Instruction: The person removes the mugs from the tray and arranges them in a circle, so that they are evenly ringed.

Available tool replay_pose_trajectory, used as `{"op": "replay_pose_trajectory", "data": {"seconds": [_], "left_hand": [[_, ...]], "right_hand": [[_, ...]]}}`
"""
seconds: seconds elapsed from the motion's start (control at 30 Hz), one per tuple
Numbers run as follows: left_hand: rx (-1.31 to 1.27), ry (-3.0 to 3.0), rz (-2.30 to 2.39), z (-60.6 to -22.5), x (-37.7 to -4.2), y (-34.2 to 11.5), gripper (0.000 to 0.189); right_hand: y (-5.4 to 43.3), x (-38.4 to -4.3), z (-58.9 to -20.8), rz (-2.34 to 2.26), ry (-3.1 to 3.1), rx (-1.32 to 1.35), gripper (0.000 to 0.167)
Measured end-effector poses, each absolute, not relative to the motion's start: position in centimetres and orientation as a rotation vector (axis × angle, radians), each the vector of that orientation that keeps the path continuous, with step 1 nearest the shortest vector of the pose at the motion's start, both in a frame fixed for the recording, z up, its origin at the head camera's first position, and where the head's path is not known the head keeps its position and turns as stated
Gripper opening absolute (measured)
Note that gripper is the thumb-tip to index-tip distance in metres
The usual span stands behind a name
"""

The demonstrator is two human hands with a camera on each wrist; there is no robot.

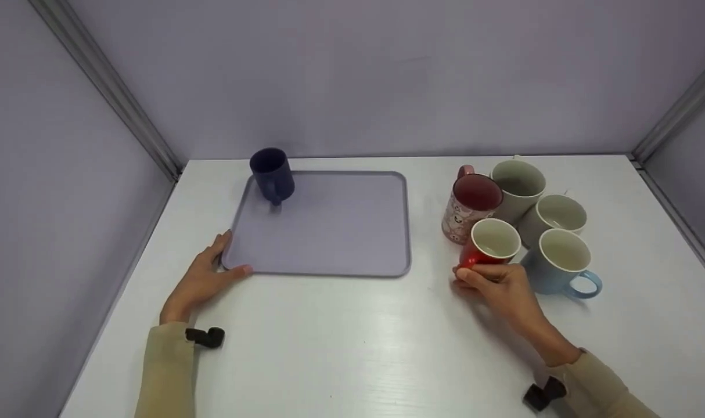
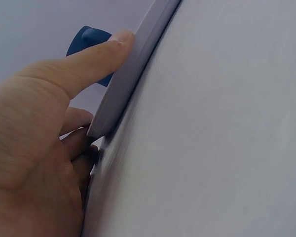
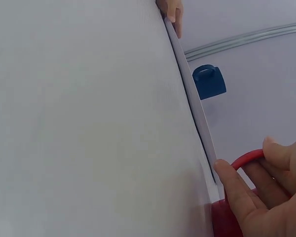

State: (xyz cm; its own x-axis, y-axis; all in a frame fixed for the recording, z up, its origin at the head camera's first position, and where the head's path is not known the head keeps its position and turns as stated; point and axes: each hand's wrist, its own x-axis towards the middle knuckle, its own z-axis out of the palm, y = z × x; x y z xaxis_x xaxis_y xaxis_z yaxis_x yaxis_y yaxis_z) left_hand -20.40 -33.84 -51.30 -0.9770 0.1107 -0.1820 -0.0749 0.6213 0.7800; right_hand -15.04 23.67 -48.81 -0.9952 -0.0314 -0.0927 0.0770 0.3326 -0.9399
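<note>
The thumb and forefinger of my right hand [image 1: 500,290] pinch the handle of a red mug [image 3: 226,219] with a white inside; in the right wrist view the red handle [image 3: 249,157] passes between them. My left hand [image 1: 204,278] holds the near left corner of a grey-lilac tray [image 1: 329,232]. Its thumb [image 2: 106,57] lies on the front rim while the other fingers bend at the left side. A dark blue mug [image 1: 274,177] stands upright at the tray's far left corner, handle toward me.
Around the red mug cluster a pink patterned mug [image 1: 458,217], two pale mugs [image 1: 518,194] behind, and a light blue mug [image 1: 547,270] with its handle to the right. The white table [image 1: 329,342] meets lilac walls [image 1: 352,81] at the back and sides.
</note>
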Motion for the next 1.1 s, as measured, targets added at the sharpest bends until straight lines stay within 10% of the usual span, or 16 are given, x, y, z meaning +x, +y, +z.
{"op": "replay_pose_trajectory", "data": {"seconds": [0.83,1.1], "left_hand": [[0.020,2.630,1.294,-51.2,-20.3,-33.8,0.111],[-0.005,2.617,1.298,-51.2,-20.2,-33.5,0.110]], "right_hand": [[24.0,-14.3,-48.2,-1.624,2.586,-0.097,0.040],[23.6,-12.2,-46.5,-1.794,2.744,-0.100,0.014]]}}
